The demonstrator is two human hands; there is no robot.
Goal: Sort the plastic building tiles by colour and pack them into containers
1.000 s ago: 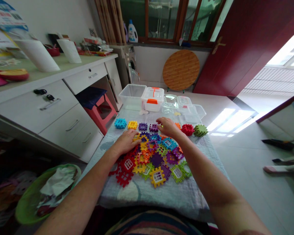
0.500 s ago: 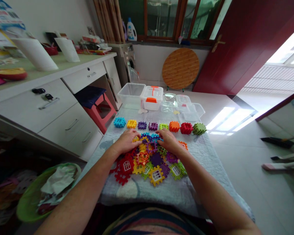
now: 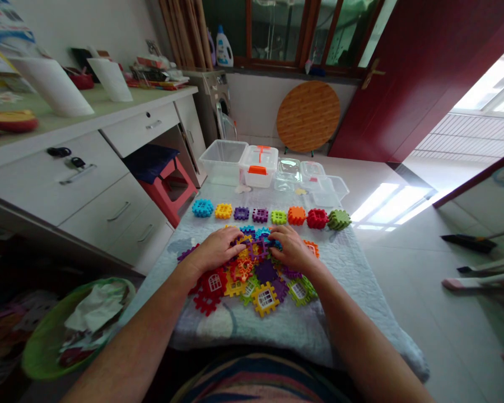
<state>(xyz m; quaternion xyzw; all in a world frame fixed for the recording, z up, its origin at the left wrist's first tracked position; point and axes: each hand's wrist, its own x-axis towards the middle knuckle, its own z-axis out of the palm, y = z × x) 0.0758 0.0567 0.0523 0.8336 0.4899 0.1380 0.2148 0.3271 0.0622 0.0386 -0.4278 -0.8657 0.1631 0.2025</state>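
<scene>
A loose pile of toothed plastic building tiles in many colours lies on the cloth-covered table (image 3: 231, 336) before me. On the pile's left side rests my left hand (image 3: 219, 247), fingers spread over yellow tiles. Across from it, my right hand (image 3: 292, 249) lies over the right side, its fingertips by blue tiles. Between the hands is a purple frame tile (image 3: 258, 249). Closer to me lie a red window tile (image 3: 214, 282), a yellow window tile (image 3: 265, 299) and a green window tile (image 3: 299, 290). Tiles under both palms are hidden.
Beyond the pile runs a row of stacked tiles sorted by colour, from a blue stack (image 3: 202, 208) to an olive stack (image 3: 339, 219). Behind stand an open clear bin (image 3: 223, 162), a lidded box (image 3: 258, 168) and smaller clear containers (image 3: 289, 170). A green basket (image 3: 33, 358) sits lower left.
Both hands have drawn slightly toward me over the pile. A purple tile now shows left of my left hand. The view has shifted a little.
</scene>
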